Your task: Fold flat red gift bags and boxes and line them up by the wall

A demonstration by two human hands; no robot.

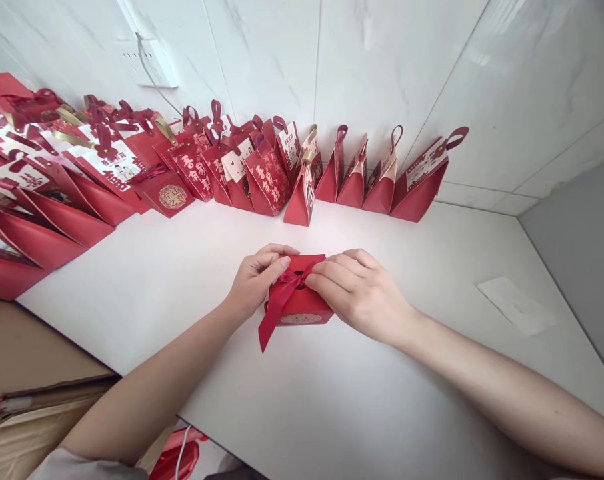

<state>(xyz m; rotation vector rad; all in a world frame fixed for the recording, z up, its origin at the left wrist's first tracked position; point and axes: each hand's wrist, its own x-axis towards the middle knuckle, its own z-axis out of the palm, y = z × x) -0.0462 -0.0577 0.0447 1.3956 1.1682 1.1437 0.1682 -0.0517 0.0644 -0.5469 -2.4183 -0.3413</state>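
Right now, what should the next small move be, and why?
Probably pull the glossy crimson ribbon snug: the right hand pinches it atop the small red cardboard box, the left hand steadies the box, and one tail hangs loose.

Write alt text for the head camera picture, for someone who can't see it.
A person's left hand holds a red box on a white table while the right hand touches its ribbon. Behind, red gift bags stand crowded along a marbled wall, with a socket at upper left.
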